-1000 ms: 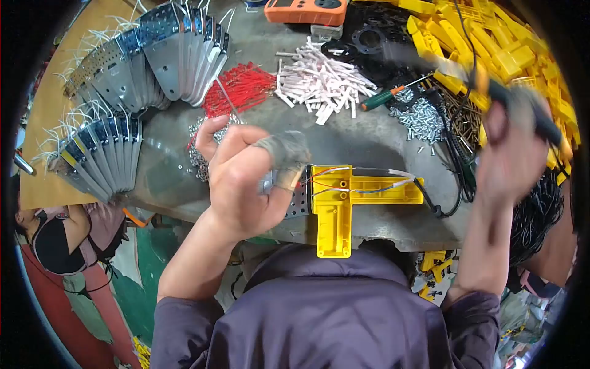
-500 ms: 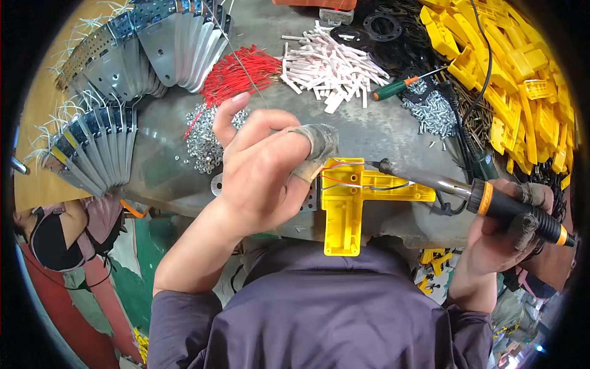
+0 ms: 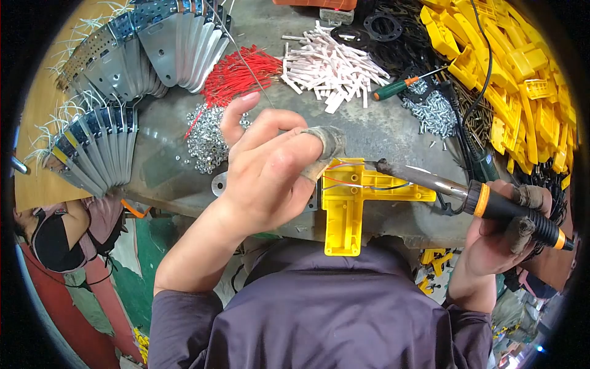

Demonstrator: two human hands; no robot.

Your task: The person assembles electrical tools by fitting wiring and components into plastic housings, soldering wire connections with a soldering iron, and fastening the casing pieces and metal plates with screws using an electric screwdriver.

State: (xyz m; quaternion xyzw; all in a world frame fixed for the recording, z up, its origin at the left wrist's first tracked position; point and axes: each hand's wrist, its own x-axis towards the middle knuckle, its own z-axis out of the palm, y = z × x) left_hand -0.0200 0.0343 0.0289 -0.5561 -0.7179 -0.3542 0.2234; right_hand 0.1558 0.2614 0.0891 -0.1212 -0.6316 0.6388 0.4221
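My left hand (image 3: 267, 169), its thumb and index finger wrapped in worn grey finger covers, is pinched at the upper left corner of a yellow plastic housing (image 3: 344, 209). A thin strand of solder wire (image 3: 249, 67) comes down from the top edge into this hand; the pinched end is hidden. Red, white and dark wires (image 3: 362, 186) lie across the housing. In my right hand (image 3: 491, 240), also with covered fingers, is a soldering iron (image 3: 430, 182). Its tip points left, over the upper edge of the housing close to my left fingertips.
Metal plates (image 3: 110, 67) with white wires fan out at left. Behind the hands are nuts (image 3: 206, 141), red sleeved pieces (image 3: 239, 77), white tubes (image 3: 332, 64), a green screwdriver (image 3: 393, 88) and screws (image 3: 433, 114). Yellow housings (image 3: 516, 67) are heaped at right. Another person (image 3: 67, 237) is at left.
My left hand has shifted slightly right, nearer the iron's tip. The soldering iron has moved a little left and its handle sits slightly lower. The housing stays in place.
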